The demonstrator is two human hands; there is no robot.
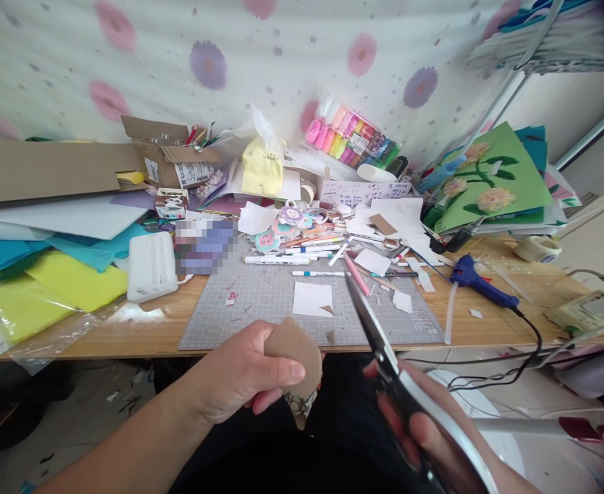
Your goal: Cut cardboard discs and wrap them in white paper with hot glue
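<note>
My left hand (pixel 253 367) pinches a rounded piece of brown cardboard (pixel 296 353) between thumb and fingers, just in front of the table's near edge. A large pair of scissors (pixel 371 322) is in my right hand (pixel 410 418), its blades pointing up and away over the grey cutting mat (pixel 261 309). The blades look closed together and stand apart from the cardboard. On the mat beyond the hands lies a square of white paper (pixel 312 300) with a small brown scrap on its corner.
Markers (pixel 277 260), paper scraps and round tags crowd the mat's far side. A blue glue gun (pixel 482 281) with a black cord lies at right. At left stand a white plastic case (pixel 152 266) and coloured sheets. Behind are a cardboard box (pixel 178 165) and a clay pack (pixel 353 137).
</note>
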